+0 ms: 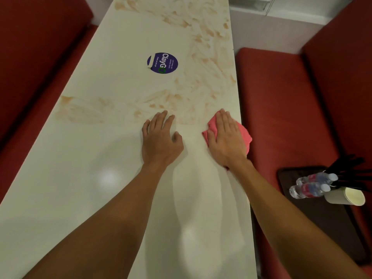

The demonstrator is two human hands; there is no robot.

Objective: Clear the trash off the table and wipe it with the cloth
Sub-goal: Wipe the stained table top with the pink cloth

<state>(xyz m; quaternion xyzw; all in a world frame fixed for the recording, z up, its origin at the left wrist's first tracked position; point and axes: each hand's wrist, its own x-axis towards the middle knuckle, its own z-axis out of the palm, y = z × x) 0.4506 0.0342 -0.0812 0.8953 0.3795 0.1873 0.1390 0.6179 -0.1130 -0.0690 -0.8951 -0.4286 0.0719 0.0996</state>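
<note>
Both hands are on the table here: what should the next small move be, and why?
Probably slide the right hand, pressed flat on the pink cloth, forward into the brown smears just ahead; the table nearer the person looks clean, the far part streaked.

Probably an eatery: red booth seats [281, 109] flank a long stained table [120, 87].

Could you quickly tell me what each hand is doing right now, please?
Left hand: open, resting flat on the table, holding nothing.
Right hand: open, fingers straight, pressing the pink cloth onto the table.
</note>
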